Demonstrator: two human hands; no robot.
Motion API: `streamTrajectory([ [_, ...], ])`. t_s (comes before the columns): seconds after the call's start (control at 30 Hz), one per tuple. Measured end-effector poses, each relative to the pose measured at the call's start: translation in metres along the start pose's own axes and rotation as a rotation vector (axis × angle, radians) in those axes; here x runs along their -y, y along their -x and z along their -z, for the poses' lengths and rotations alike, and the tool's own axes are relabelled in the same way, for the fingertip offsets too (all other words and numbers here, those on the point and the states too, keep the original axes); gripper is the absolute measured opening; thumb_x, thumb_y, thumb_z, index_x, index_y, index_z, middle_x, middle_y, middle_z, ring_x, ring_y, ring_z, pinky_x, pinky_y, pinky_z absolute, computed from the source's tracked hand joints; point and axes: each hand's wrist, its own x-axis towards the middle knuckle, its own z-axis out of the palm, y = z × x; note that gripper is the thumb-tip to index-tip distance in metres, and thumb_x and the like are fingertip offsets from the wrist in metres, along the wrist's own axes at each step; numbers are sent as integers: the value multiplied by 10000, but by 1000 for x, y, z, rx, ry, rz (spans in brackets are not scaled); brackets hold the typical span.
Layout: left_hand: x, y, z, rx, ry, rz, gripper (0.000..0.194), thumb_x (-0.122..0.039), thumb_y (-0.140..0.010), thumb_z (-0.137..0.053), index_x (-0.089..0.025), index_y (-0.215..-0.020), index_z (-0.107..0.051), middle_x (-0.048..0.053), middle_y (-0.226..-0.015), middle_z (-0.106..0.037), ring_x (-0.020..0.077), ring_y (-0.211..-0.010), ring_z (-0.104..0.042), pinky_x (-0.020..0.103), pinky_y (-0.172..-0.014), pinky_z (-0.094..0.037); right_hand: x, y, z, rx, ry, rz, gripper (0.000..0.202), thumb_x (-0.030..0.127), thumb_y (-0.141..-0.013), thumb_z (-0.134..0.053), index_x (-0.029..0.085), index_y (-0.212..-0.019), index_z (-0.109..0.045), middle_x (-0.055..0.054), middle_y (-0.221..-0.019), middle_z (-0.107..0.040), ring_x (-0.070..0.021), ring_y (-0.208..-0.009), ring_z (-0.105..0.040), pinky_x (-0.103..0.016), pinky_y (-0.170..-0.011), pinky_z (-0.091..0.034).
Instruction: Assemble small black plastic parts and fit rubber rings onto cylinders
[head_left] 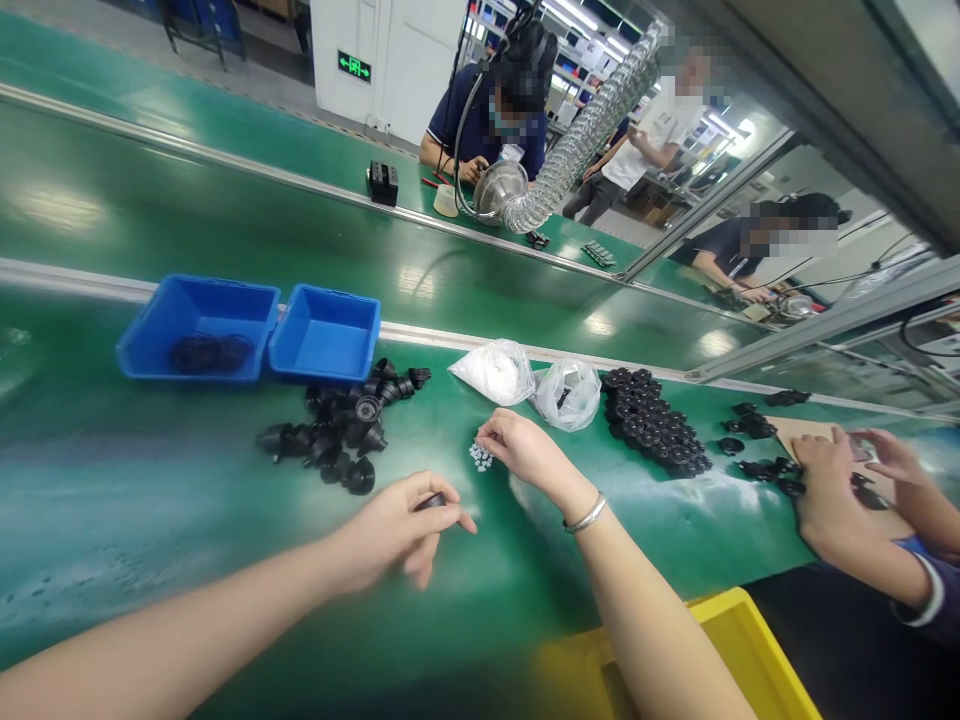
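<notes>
Lower centre: our left hand [401, 522] curls round black part [431, 502], likely steadying it. Mid-frame: our right hand [520, 444] at pale pieces [480, 460], likely heaped for easy reach; whether pinching any, we cannot tell.

Around the tiny pale-grey pieces [480, 458] on the glossy green tabletop [517, 585], I see rectangular blue plastic bins [322, 364] at ten o'clock, round black plastic parts [341, 428] at nine, a black cluster [654, 425] at three, a yellow plastic tray [741, 640] at four.

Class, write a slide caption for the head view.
Left hand holding a black part, right hand at small pale pieces on green worktop.
</notes>
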Motion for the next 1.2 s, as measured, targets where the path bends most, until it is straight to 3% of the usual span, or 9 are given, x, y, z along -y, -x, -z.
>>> streamTrajectory([
  [0.07,5,-1,1,-17,-115,-49,255,-326,-851,-609,-187,-1028,-488,79,-1041,-662,28,-370,-495,263,-484,-468,4,2,-1,-52,-57,1,124,175,-882,-572,172,-768,-622,-31,-797,-598,-145,-712,-570,-264,-649,-445],
  [0.17,12,-2,1,-15,-152,-107,299,-328,-841,-615,-201,-1080,-486,91,-1127,-608,120,-559,-673,311,-616,-521,22,15,-4,-196,-261,-8,127,240,-902,-568,189,-798,-622,-20,-784,-596,-143,-701,-560,-261,-631,-444],
  [0.3,14,-3,-1,-23,-163,-109,300,-327,-840,-600,-187,-1079,-484,66,-924,-642,212,-711,-708,343,-647,-535,56,44,-14,-255,-451,-21,134,263,-906,-572,206,-799,-630,-11,-760,-587,-142,-695,-556,-264,-630,-448],
  [0.4,12,-3,-2,-87,-308,-150,255,-278,-823,-603,-187,-1048,-525,9,-782,-613,169,-669,-656,272,-596,-484,74,62,-29,-275,-480,10,91,222,-902,-571,211,-829,-624,-11,-754,-574,-140,-691,-556,-265,-621,-459],
  [0.57,12,0,-2,-159,-581,-221,228,-210,-822,-551,-213,-1050,-563,-46,-694,-503,104,-557,-465,220,-506,-345,77,74,-55,-355,-334,91,107,132,-910,-522,203,-952,-590,-47,-843,-562,-157,-763,-571,-289,-653,-491],
  [0.77,13,2,-2,-178,-720,-194,327,-192,-824,-506,-209,-1150,-521,-18,-774,-539,135,-632,-508,250,-585,-407,74,79,-66,-408,-143,148,182,84,-908,-504,191,-1047,-554,-69,-874,-568,-172,-802,-574,-316,-689,-523],
  [1.0,19,1,1,-178,-843,-214,394,-121,-796,-469,-240,-1169,-518,22,-1001,-600,151,-755,-578,278,-680,-483,72,83,-64,-382,22,282,229,68,-890,-551,121,-1113,-562,-106,-895,-611,-198,-847,-600,-323,-708,-537],
  [1.2,17,0,1,-170,-865,-205,397,-125,-806,-478,-230,-1186,-521,59,-1119,-597,178,-861,-608,321,-769,-514,78,81,-62,-366,22,233,208,76,-908,-518,130,-1095,-591,-98,-904,-632,-185,-827,-619,-311,-714,-532],
])
